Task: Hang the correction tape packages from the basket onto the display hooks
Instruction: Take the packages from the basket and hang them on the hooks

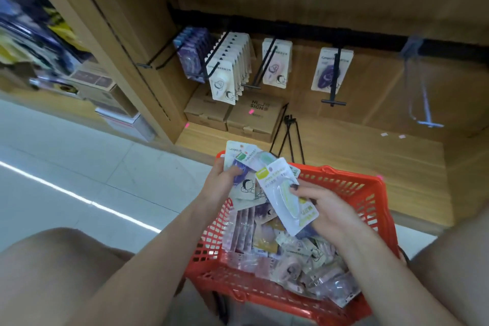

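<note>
Head view. The left hand (pixel 221 185) grips a fanned bunch of correction tape packages (pixel 242 167) above the red basket (pixel 352 188); how many it holds cannot be counted, as they overlap. The right hand (pixel 321 209) pinches one yellow-green package (pixel 287 197), thumb on its face, the other fingers hidden behind it. More packages (pixel 285 251) fill the basket, its near edge cut off. The display hooks (pixel 334 75) beyond are blurred; the rightmost is barely legible.
</note>
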Demonstrator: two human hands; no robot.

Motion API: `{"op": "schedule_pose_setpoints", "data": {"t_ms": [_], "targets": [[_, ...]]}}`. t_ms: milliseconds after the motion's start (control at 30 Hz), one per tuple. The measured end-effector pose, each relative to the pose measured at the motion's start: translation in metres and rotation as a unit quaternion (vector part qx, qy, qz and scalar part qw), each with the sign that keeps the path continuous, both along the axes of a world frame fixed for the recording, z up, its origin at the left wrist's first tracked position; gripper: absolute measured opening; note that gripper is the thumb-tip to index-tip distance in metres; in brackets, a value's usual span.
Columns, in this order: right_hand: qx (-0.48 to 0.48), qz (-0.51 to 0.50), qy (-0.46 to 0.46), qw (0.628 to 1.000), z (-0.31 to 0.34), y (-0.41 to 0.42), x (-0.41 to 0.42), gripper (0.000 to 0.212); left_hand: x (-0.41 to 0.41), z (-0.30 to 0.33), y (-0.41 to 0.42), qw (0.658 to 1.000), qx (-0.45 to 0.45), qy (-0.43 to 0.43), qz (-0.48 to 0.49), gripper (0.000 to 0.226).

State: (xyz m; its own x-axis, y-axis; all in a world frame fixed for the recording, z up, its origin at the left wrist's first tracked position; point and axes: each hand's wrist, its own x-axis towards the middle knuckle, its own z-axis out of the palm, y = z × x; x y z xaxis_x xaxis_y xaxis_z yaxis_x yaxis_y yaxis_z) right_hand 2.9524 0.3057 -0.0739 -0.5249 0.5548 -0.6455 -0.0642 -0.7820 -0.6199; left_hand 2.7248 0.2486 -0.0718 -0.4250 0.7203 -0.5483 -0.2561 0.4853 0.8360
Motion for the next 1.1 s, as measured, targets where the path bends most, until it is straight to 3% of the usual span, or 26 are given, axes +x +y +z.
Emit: {"op": "schedule_pose_setpoints", "data": {"t_ms": [100, 433, 567, 700, 800, 967, 1100], "targets": [[0.029, 0.009, -0.014, 0.999, 0.016, -0.003, -0.02, 0.045, 0.005, 0.025, 0.006, 0.996, 0.044, -0.066, 0.032, 0.045], [0.182, 0.056, -0.019, 0.981, 0.055, -0.008, -0.058, 0.02, -0.002, 0.065, -0.001, 0.989, 0.134, -0.04, -0.04, 0.064], [0.213, 0.101, -0.018, 0.972, 0.067, -0.004, -0.066, 0.021, -0.008, 0.078, -0.001, 0.99, 0.129, -0.051, -0.004, 0.059], [0.227, 0.152, -0.038, 0.961, 0.079, 0.005, -0.07, 0.036, -0.02, 0.091, 0.002, 0.991, 0.075, -0.108, -0.024, 0.056], [0.231, 0.189, -0.052, 0.953, 0.087, 0.01, -0.071, 0.038, -0.032, 0.091, 0.005, 0.993, 0.075, -0.079, -0.049, 0.034], [0.232, 0.221, -0.06, 0.945, 0.095, 0.015, -0.058, 0.018, -0.042, 0.093, 0.008, 0.992, 0.11, 0.009, -0.055, 0.019], [0.215, 0.155, -0.023, 0.964, 0.104, 0.027, -0.043, 0.017, -0.052, 0.097, 0.004, 0.987, 0.115, 0.091, -0.06, 0.019]]}}
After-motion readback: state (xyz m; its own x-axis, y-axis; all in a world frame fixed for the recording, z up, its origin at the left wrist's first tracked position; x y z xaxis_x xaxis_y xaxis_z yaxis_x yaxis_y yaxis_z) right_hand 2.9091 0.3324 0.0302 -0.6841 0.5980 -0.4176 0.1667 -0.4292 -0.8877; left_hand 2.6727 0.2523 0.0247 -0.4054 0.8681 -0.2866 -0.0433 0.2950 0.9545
